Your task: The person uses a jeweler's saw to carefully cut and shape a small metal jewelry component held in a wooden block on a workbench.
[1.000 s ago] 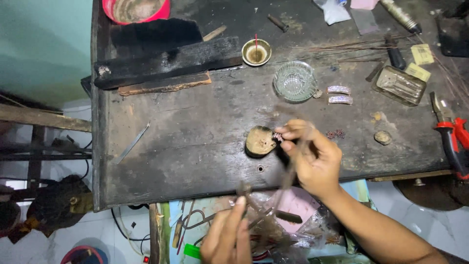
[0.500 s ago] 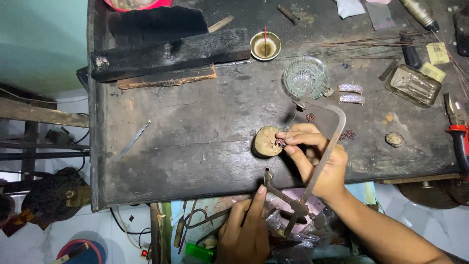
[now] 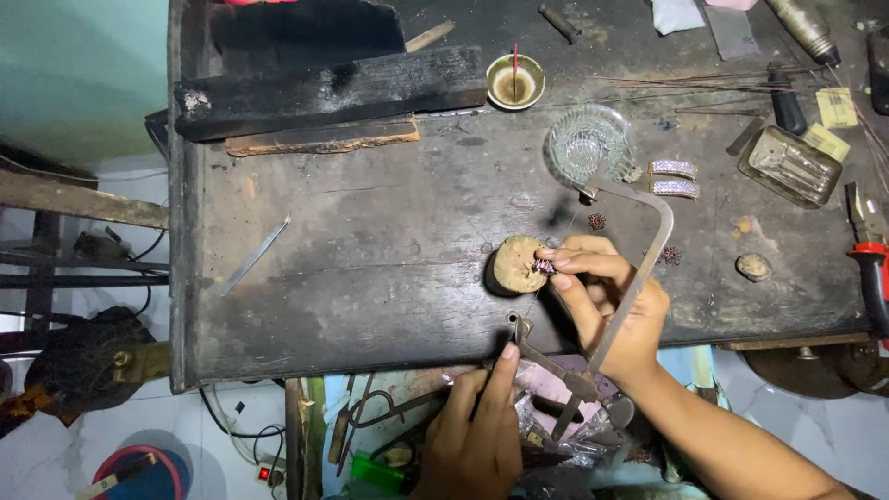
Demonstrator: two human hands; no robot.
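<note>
My right hand [image 3: 607, 301] reaches in from the lower right and pinches a small pink-stoned ornament [image 3: 543, 267] against a round tan block [image 3: 512, 266] on the dark workbench [image 3: 370, 278]. A metal saw frame [image 3: 659, 243] arches over that hand, its far end near a glass bowl [image 3: 588, 143]. At the bench's front edge my left hand [image 3: 474, 431] grips the frame's lower end, index finger on the clamp [image 3: 520, 331].
On the bench lie a brass cup [image 3: 516, 81] with a red stick, two stone-set strips [image 3: 673, 178], a glass tray [image 3: 789, 167], red-handled pliers [image 3: 870, 255], a charred wood block [image 3: 324, 88], a metal strip [image 3: 255, 255] and two loose ornaments [image 3: 597, 221]. Tools crowd the drawer [image 3: 389, 426] below.
The saw frame has swung up from below the bench edge and now arches over my right hand. My left hand rose to the edge. The right hand stayed at the block.
</note>
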